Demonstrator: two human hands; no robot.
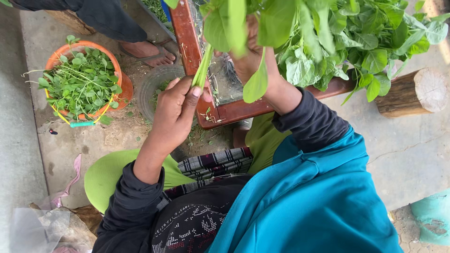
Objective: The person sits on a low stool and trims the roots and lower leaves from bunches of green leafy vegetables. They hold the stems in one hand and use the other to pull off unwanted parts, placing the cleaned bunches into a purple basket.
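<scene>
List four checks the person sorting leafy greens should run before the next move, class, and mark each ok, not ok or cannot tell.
1. Left hand grips the green stems: ok.
2. Right hand is seen clearly: not ok, leaves cover most of it.
3. Orange basket of picked greens sits within view at the left: ok.
4. Another person's sandalled foot is apart from the basket: ok.
5. Stem ends trimmed: cannot tell.

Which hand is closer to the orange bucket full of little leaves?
The left hand. It pinches green stems just right of the orange bucket. The right hand is farther right, among the leafy bunch.
</scene>
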